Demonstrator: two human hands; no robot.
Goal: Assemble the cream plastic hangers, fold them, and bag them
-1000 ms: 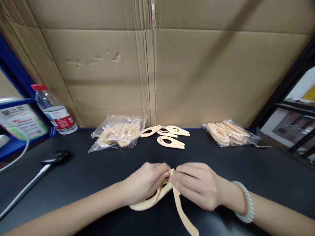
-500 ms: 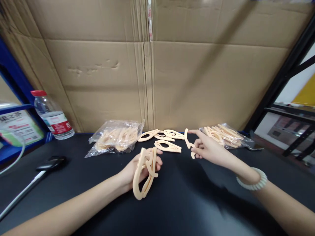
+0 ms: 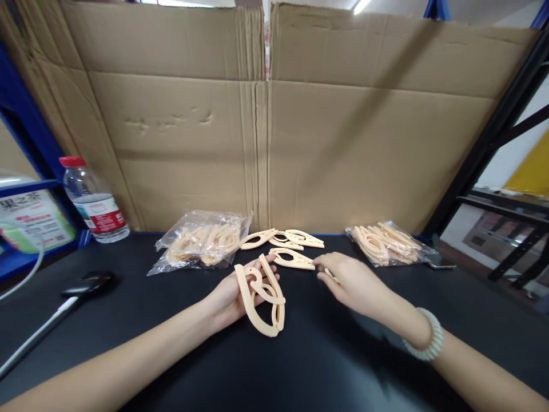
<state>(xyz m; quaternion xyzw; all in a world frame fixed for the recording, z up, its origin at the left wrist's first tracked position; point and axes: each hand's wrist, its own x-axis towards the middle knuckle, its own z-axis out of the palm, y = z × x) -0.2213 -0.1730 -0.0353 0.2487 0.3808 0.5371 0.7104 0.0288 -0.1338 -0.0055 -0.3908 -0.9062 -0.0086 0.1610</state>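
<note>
My left hand point(image 3: 231, 294) is closed round a beige folding plastic hanger point(image 3: 249, 300), held tilted above the black table, its hook curling across the middle. To the right, my right hand point(image 3: 354, 280) reaches over the table, palm down, its fingertips beside the right end of a flat beige hanger point(image 3: 291, 258). A small beige piece point(image 3: 331, 275) shows between its thumb and fingers, mostly hidden by the hand. Behind, more beige hangers point(image 3: 302, 238) lie flat in an overlapping row.
A clear bag of beige pieces point(image 3: 206, 240) lies left of the row, another bag point(image 3: 386, 243) at the right beside a phone point(image 3: 441, 262). A bottle point(image 3: 96, 209) and a black device with a white cable point(image 3: 90, 283) are at left. Cardboard point(image 3: 193, 143) stands behind.
My right hand has moved left and down and turned palm down, now covering most of its beige piece. The hanger in my left hand has turned and its arms look wider apart. The view has tipped up slightly.
</note>
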